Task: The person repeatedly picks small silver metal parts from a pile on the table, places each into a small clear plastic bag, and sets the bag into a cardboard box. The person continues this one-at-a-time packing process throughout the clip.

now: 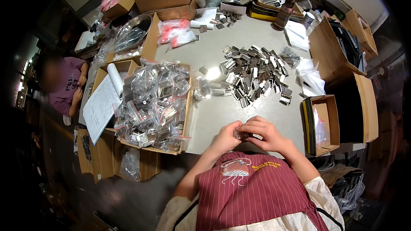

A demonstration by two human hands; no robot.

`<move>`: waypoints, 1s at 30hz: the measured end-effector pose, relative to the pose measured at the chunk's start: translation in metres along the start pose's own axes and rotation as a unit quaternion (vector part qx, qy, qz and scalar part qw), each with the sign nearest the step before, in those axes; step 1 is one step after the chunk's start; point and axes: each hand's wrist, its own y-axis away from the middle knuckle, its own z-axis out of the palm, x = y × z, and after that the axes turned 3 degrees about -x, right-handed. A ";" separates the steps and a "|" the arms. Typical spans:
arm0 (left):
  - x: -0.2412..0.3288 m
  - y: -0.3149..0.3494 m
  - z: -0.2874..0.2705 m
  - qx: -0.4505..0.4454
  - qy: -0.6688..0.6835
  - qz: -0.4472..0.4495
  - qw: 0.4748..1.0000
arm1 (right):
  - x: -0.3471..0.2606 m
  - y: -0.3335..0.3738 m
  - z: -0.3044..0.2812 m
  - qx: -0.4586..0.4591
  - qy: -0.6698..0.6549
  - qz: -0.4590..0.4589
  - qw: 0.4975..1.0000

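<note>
My left hand (227,137) and my right hand (266,132) meet at the table's near edge, in front of my striped maroon apron. Between their closed fingers is a small shiny see-through packet (241,135); its contents are mostly hidden by the fingers. Beyond my hands lies a loose heap of small bent metal clips (257,75), silver and dark brown. To its left, a few bagged pieces (207,89) rest on the tabletop. An open cardboard box (188,102) left of my hands is heaped with see-through zip bags (154,107) of metal parts.
At right stand a small open carton (330,128) with plastic bags inside and larger cardboard boxes (327,42). White crumpled sheets (309,77) and a brown bottle (284,13) lie farther back. A written sheet (101,107) leans at left; another person (68,81) sits beyond it.
</note>
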 end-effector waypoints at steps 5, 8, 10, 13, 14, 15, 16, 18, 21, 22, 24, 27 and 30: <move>-0.015 -0.005 0.006 -0.017 0.019 -0.005 1.000 | 0.004 -0.004 0.007 -0.023 0.018 0.023 0.999; -0.016 -0.003 0.007 -0.008 0.056 -0.024 0.998 | -0.006 -0.008 0.014 -0.009 0.069 0.023 0.997; -0.032 -0.004 0.012 -0.013 0.034 -0.007 0.999 | -0.004 -0.006 0.016 -0.052 0.074 0.032 0.995; -0.074 -0.008 0.019 -0.037 -0.062 0.012 0.997 | 0.004 0.000 0.030 -0.035 0.078 0.021 0.996; -0.080 -0.007 0.020 -0.034 -0.069 -0.003 0.997 | 0.008 0.000 0.031 -0.039 0.087 0.005 0.995; -0.079 -0.006 0.020 -0.039 -0.057 -0.006 0.998 | 0.012 0.000 0.030 -0.044 0.097 -0.010 0.994; -0.078 -0.006 0.019 -0.044 -0.046 -0.009 0.998 | 0.015 -0.001 0.029 -0.049 0.107 -0.025 0.993; -0.076 -0.005 0.019 -0.069 0.014 0.005 0.998 | 0.015 -0.003 0.026 -0.041 0.073 -0.017 0.996; -0.067 -0.006 0.017 -0.098 0.125 0.001 0.987 | 0.020 -0.001 0.023 -0.031 0.051 0.002 0.998; -0.050 -0.007 0.013 -0.103 0.179 -0.012 0.978 | 0.022 0.000 0.023 -0.027 0.049 0.011 0.998; -0.012 -0.002 0.002 -0.096 0.338 -0.068 0.934 | 0.021 -0.001 0.021 -0.023 0.036 0.048 0.998; -0.007 0.000 -0.002 -0.093 0.388 -0.073 0.914 | 0.009 -0.006 0.021 0.031 0.000 0.050 0.998; -0.011 0.000 -0.003 -0.098 0.402 -0.036 0.910 | -0.004 -0.010 0.016 0.077 0.014 0.008 0.997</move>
